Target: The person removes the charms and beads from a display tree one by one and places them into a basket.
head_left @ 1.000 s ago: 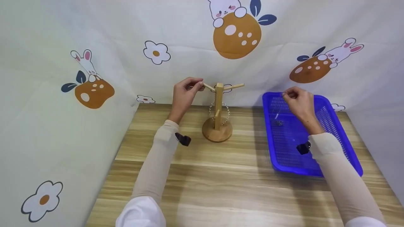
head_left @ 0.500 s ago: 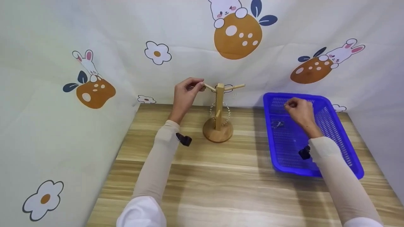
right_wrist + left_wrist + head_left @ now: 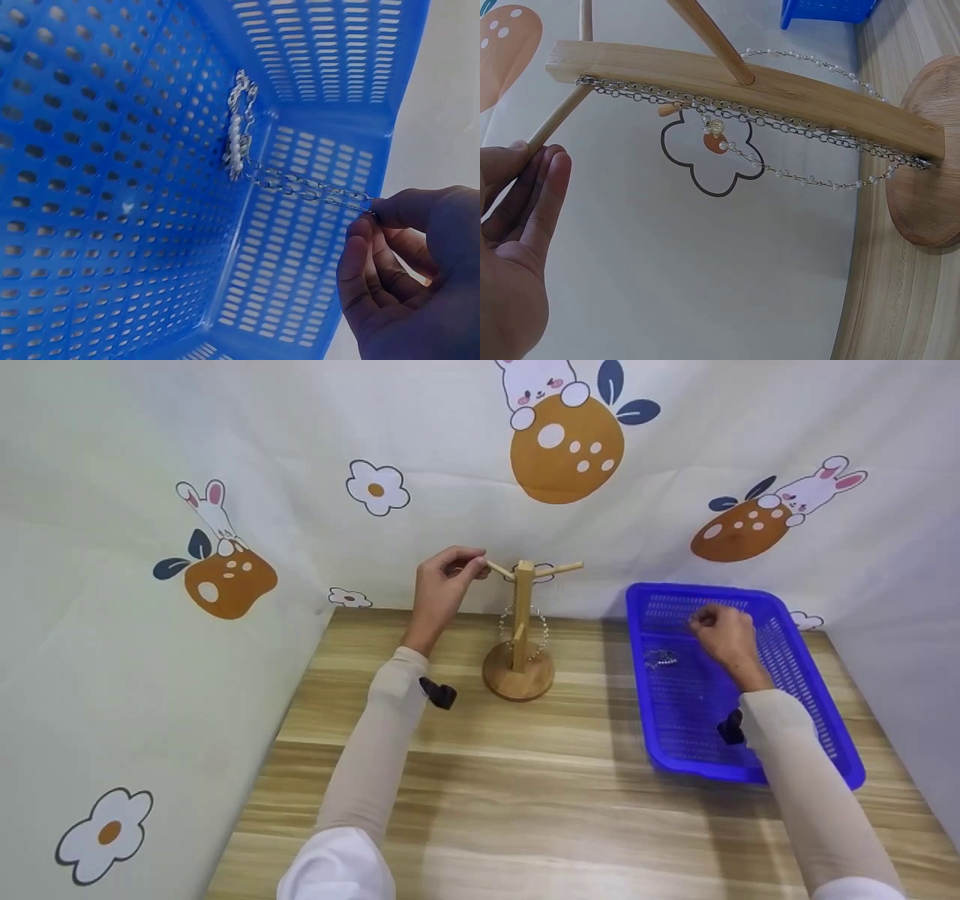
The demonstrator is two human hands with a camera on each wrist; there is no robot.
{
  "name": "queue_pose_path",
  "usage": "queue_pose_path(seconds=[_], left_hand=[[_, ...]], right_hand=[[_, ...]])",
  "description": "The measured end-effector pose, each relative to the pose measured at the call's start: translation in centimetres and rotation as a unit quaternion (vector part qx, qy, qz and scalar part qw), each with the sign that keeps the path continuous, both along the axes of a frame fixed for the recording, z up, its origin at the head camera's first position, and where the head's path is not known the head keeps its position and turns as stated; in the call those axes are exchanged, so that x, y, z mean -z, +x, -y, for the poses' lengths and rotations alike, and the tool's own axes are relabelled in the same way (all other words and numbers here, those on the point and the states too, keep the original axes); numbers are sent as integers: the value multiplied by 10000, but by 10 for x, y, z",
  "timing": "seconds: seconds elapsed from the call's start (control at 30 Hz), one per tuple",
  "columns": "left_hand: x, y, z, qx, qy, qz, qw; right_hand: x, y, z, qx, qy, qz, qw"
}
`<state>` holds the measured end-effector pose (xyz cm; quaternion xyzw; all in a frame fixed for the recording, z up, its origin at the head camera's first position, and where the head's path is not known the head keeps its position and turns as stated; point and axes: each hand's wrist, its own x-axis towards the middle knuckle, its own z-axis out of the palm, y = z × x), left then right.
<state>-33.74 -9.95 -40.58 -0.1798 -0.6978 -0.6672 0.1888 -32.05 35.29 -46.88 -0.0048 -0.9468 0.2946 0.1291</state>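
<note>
My left hand [image 3: 441, 589] pinches the tip of a wooden peg [image 3: 557, 118] on the upright jewelry stand [image 3: 523, 604]. A silver chain [image 3: 780, 120] hangs along the post in the left wrist view, and a beaded necklace [image 3: 802, 178] dangles beside it. Over the blue basket, my right hand [image 3: 726, 637] pinches the end of a silver chain necklace [image 3: 300, 186] between thumb and index finger. The necklace's far part, with a row of pearl-like beads [image 3: 235, 142], lies bunched on the basket floor.
The blue plastic basket [image 3: 651, 727] stands at the right of the wood-grain table [image 3: 517, 802]. Behind the table hangs a pale printed cloth [image 3: 450, 435], close to the stand's pegs. A round base [image 3: 517, 682] supports the stand.
My right hand has lowered toward the basket and shifted slightly right, and more of the necklace now lies on the basket floor. My left hand stays on the peg.
</note>
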Motion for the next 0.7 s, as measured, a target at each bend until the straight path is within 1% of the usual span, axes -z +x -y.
queue_pose_path(seconds=[0.3,0.57,0.7], left_hand=[[-2,1,-1,2,93,70,9999],[-1,2,-1,-3,74,67,10000],[-1,3,0,-6,-13,39,10000]], right_hand=[[9,0,-11,8,243,147,9996],[15,0,-19,-207,551,478,9971],[17,0,-22,-279,642,532,9961]])
